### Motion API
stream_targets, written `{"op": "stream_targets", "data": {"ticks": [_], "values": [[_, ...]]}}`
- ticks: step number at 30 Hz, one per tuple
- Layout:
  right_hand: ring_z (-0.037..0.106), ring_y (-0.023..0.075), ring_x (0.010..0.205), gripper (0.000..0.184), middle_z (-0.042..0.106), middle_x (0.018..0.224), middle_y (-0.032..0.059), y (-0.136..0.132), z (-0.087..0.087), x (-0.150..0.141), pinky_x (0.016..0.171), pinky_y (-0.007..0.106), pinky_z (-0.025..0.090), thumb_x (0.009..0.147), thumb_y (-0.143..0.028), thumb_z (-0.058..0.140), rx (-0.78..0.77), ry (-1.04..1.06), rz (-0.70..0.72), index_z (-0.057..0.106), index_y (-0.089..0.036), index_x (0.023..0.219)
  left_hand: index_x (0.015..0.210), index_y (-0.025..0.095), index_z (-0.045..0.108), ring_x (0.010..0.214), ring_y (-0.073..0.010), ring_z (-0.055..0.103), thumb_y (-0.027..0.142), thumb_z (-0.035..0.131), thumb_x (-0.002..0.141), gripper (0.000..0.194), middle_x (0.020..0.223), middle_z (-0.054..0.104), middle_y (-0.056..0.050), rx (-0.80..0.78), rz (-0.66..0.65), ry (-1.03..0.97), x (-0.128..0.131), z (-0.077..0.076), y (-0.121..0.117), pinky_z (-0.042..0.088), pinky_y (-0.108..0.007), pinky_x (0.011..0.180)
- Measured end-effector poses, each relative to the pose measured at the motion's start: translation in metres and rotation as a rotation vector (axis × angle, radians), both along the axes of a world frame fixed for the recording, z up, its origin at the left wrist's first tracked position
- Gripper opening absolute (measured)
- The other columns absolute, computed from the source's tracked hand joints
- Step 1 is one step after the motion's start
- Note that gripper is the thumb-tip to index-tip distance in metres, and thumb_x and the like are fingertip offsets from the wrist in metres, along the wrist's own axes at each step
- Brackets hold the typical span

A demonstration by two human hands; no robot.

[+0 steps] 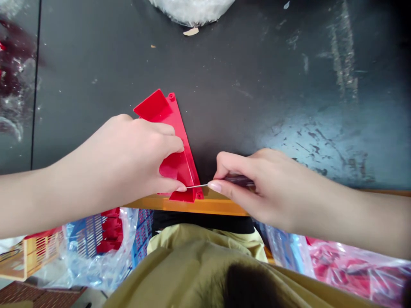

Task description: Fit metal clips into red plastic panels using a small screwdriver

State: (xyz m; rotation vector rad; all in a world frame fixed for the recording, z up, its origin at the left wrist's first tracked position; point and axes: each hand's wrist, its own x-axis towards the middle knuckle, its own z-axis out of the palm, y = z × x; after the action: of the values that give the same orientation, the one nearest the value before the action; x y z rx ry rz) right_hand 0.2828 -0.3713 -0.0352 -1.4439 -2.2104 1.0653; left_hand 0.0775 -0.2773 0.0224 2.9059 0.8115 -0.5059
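A red plastic part (173, 113) with raised walls and small round bosses at its corners lies at the front edge of the black table. My left hand (144, 147) is closed over its left side, thumb low and fingers curled on the inner face. In my right hand (257, 179) is a thin-bladed tool with a dark handle (239, 179), gripped between thumb and curled fingers. Its narrow metal blade (197, 186) points left and meets the lower end of the red part, close to my left thumb. The blade's tip is hard to make out there.
A clear plastic bag (194, 10) sits at the far edge of view. Below the table's orange front edge (221, 206), a blue crate (143, 233) with red parts and plastic wrap stands left. Bagged red parts (356, 269) lie right.
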Motion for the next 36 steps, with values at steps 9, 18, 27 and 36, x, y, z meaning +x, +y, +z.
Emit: {"op": "stream_targets", "data": {"ticks": [9, 18, 27, 36], "values": [[0.027, 0.0082, 0.038, 0.019, 0.038, 0.046, -0.0073, 0.002, 0.011, -0.002, 0.045, 0.027, 0.014, 0.094, -0.029, 0.047, -0.092, -0.083, 0.011, 0.051, -0.022, 0.077, 0.064, 0.024, 0.055, 0.070, -0.0272, 0.060, 0.059, 0.046, 0.082, 0.040, 0.073, 0.060, -0.004, -0.125, 0.078, -0.043, -0.001, -0.013, 0.004, 0.041, -0.052, 0.091], [0.030, 0.0073, 0.040, 0.025, 0.041, 0.046, -0.0081, 0.008, 0.014, 0.002, 0.043, 0.022, 0.021, 0.096, -0.037, 0.049, -0.221, -0.019, 0.020, 0.057, -0.022, 0.078, 0.086, 0.026, 0.071, 0.068, -0.0214, 0.063, 0.042, 0.071, 0.074, 0.020, 0.079, 0.068, 0.001, -0.217, -0.065, 0.083, 0.003, 0.009, 0.020, 0.052, -0.039, 0.077], [0.031, 0.0079, 0.042, 0.023, 0.042, 0.049, -0.0074, 0.008, 0.011, -0.001, 0.045, 0.024, 0.022, 0.097, -0.034, 0.047, -0.169, 0.010, 0.035, 0.058, -0.022, 0.081, 0.081, 0.027, 0.062, 0.069, -0.0248, 0.063, 0.055, 0.066, 0.073, 0.030, 0.082, 0.063, -0.004, -0.200, -0.032, -0.013, -0.005, 0.002, 0.012, 0.049, -0.038, 0.060], [0.033, 0.0055, 0.038, 0.025, 0.042, 0.045, -0.0091, 0.016, 0.014, -0.001, 0.040, 0.021, 0.022, 0.095, -0.034, 0.049, -0.304, 0.051, 0.030, 0.058, -0.021, 0.076, 0.080, 0.024, 0.058, 0.060, -0.0232, 0.060, 0.061, 0.067, 0.075, 0.039, 0.079, 0.058, -0.004, -0.054, -0.029, 0.059, 0.002, 0.000, 0.002, 0.045, -0.038, 0.058]]}}
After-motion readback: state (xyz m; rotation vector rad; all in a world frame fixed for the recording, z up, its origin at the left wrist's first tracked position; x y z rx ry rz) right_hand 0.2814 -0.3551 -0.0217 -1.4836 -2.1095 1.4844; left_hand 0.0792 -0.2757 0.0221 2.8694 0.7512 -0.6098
